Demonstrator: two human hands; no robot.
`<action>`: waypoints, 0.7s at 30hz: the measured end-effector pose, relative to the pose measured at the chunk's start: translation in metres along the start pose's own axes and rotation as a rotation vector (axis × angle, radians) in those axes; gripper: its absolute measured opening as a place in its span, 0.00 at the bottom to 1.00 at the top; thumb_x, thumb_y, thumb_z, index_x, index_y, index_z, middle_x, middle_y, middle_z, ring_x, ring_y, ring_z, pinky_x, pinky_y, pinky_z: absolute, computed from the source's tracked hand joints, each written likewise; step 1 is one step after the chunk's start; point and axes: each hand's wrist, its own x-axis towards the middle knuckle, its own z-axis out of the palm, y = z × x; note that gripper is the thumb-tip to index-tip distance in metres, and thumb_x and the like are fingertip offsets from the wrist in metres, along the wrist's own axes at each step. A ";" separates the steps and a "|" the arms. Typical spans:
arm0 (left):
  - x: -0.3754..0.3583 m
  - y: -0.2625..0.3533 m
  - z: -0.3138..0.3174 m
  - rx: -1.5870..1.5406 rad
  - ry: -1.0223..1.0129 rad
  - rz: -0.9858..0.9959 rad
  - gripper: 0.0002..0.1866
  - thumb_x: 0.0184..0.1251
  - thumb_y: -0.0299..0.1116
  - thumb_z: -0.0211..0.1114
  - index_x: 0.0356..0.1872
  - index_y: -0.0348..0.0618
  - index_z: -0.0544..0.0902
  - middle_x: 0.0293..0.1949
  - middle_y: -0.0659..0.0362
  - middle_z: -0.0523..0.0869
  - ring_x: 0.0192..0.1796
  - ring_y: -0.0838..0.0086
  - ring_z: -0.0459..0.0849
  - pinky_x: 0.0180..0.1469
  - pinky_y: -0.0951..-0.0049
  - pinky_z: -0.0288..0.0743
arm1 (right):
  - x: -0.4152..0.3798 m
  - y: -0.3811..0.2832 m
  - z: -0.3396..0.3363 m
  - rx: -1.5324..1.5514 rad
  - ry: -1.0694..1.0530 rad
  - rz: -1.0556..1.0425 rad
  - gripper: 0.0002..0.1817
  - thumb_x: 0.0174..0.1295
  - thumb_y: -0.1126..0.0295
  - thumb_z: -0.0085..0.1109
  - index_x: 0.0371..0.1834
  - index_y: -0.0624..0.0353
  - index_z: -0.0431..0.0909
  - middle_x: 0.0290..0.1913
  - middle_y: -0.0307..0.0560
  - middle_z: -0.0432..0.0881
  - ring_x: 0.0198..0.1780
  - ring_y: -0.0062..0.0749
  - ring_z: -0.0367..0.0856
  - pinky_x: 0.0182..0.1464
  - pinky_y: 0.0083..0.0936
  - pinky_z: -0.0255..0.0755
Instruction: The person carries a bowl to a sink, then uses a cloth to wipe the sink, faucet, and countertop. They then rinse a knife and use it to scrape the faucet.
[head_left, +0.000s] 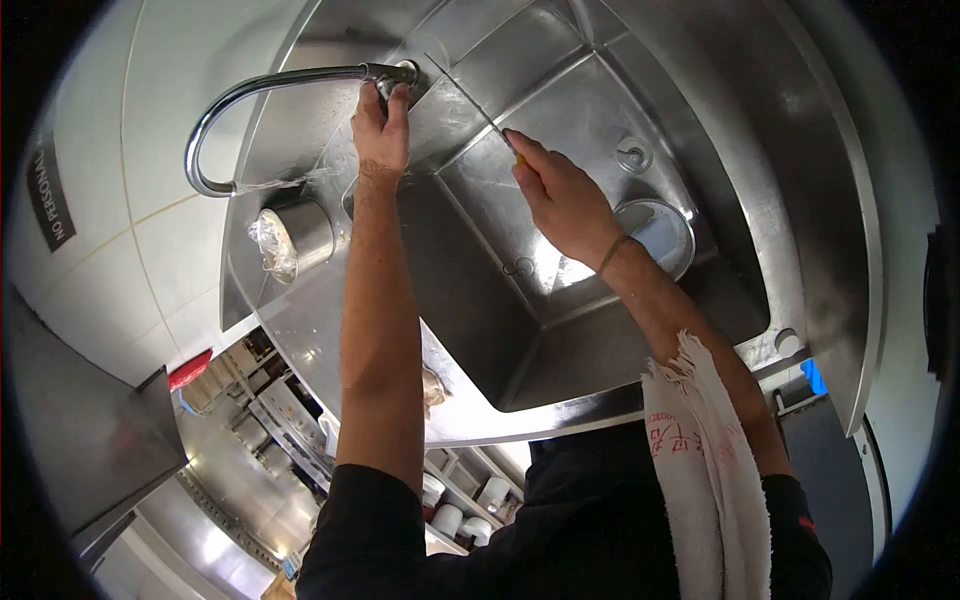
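Observation:
My left hand is closed around the faucet lever at the base of the curved chrome faucet. Clear water seems to run from the spout. In my right hand is a knife with a long thin blade and a yellow-orange handle, its tip pointing away toward the faucet base. The blade appears nearly edge-on, above the steel sink. Below my right wrist a round metal bowl lies in the sink, partly hidden by my arm.
A steel pot with clear plastic in it stands left of the sink. The drain shows in the basin. A white towel with red writing hangs over my right arm. Shelves with white containers are below.

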 end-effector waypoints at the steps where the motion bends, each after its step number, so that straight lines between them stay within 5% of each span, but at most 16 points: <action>1: 0.000 0.001 0.000 -0.003 0.007 0.036 0.15 0.77 0.41 0.64 0.47 0.38 0.78 0.37 0.45 0.88 0.41 0.49 0.87 0.47 0.57 0.78 | 0.003 0.000 0.005 0.006 -0.003 0.010 0.23 0.81 0.60 0.47 0.76 0.49 0.70 0.44 0.60 0.83 0.45 0.54 0.86 0.51 0.46 0.80; 9: -0.002 0.002 0.017 -0.058 0.131 0.183 0.12 0.76 0.36 0.60 0.46 0.34 0.77 0.36 0.45 0.85 0.36 0.53 0.82 0.43 0.58 0.75 | 0.020 -0.025 0.030 0.056 -0.035 -0.019 0.25 0.81 0.61 0.47 0.79 0.48 0.65 0.44 0.65 0.82 0.43 0.57 0.87 0.47 0.48 0.82; 21: -0.006 0.013 0.012 -0.262 0.013 0.087 0.07 0.80 0.30 0.56 0.49 0.38 0.78 0.41 0.62 0.81 0.41 0.78 0.75 0.46 0.74 0.70 | 0.033 -0.022 0.030 -0.004 -0.076 -0.076 0.28 0.82 0.62 0.46 0.83 0.43 0.59 0.35 0.59 0.85 0.39 0.50 0.88 0.44 0.47 0.84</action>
